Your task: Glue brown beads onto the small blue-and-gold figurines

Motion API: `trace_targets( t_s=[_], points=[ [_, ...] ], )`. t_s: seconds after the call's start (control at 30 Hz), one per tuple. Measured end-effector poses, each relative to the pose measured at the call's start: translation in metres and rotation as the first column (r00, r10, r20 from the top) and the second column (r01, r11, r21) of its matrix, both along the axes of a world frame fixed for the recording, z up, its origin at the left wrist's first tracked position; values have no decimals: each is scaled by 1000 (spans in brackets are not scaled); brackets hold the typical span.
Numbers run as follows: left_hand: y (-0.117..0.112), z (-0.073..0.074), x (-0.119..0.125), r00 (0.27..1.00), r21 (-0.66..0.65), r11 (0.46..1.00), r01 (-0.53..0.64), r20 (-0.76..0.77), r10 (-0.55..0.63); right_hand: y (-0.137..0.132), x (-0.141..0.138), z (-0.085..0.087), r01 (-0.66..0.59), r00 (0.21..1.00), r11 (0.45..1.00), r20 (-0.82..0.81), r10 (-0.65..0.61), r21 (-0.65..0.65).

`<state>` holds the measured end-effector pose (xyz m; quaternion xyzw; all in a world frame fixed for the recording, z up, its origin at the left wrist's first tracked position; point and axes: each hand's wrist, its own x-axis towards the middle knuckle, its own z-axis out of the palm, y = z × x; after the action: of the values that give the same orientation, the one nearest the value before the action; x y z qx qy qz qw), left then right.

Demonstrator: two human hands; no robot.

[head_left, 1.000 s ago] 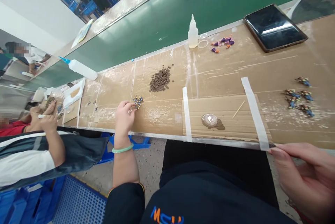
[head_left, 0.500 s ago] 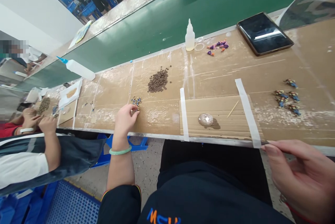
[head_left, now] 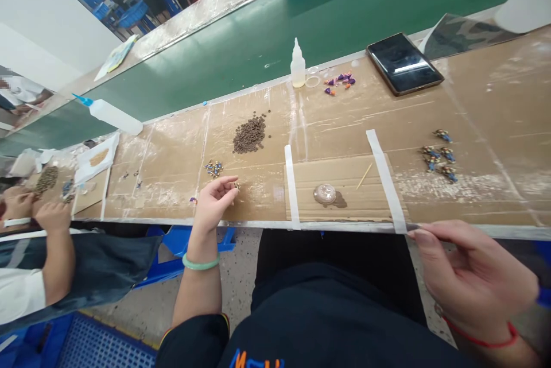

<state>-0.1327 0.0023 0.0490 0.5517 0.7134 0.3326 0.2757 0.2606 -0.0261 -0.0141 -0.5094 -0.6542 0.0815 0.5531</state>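
Observation:
My left hand (head_left: 212, 202), a green bangle on its wrist, pinches a small gold-and-blue figurine (head_left: 236, 185) between thumb and fingers just above the table. Right behind that hand lies a pile of similar blue-and-gold figurines (head_left: 214, 169). My right hand (head_left: 473, 273) is closed at the table's front edge, thumb against forefinger, on a thin dark tool (head_left: 412, 227) that is mostly hidden. Between the hands, a taped-down cardboard pad (head_left: 344, 171) carries a round clear dish (head_left: 324, 194) of glossy liquid and a wooden toothpick (head_left: 364, 176).
Brown discs (head_left: 250, 134) lie heaped beyond the pad. Farther back stand a dropper bottle (head_left: 298, 66), purple-and-orange pieces (head_left: 340, 81) and a tablet (head_left: 403, 64). More figurines (head_left: 439, 157) lie at right. A white bottle (head_left: 112, 115) and a co-worker's hands (head_left: 54, 216) are at left.
My left hand has moved right, away from the figurine pile, and now carries one figurine. My right hand keeps its pinch near the table edge. The view has shifted slightly.

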Motion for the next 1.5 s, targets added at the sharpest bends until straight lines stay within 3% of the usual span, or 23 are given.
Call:
trace_targets(
  t_s=[0.17,0.27,0.37,0.47,0.6,0.67,0.8,0.9,1.03,1.5],
  points=[
    [1,-1,33,972,-71,996,60,230,-43,-1,-3,1,-3,1000,1000,-31,3,12],
    [4,-5,51,961,-125,986,111,268,-74,-1,-6,3,-4,999,999,-44,5,37],
    [8,-11,67,969,-109,976,190,181,-169,0,-5,2,-6,998,1000,-69,7,14],
    [11,-14,74,962,-51,961,270,-19,-271,4,-2,0,-16,995,1000,-93,18,19],
    [13,-10,69,928,-72,945,320,-176,-328,7,1,-1,-17,996,999,-86,20,36],
    [21,-7,61,931,-78,954,289,-207,-299,7,-1,1,-14,995,1000,-96,15,13],
    [60,-3,42,930,38,992,122,-354,-100,7,-6,7,-37,993,998,-115,31,-45],
    [91,-1,33,875,26,996,80,-480,-58,7,-8,8,-63,992,998,-115,60,-16],
    [109,-1,33,828,-67,995,80,-551,-103,6,-7,4,-39,990,999,-135,39,1],
    [121,18,42,751,-240,959,150,-604,-269,10,-3,10,-61,993,996,-94,68,71]
  ],
)
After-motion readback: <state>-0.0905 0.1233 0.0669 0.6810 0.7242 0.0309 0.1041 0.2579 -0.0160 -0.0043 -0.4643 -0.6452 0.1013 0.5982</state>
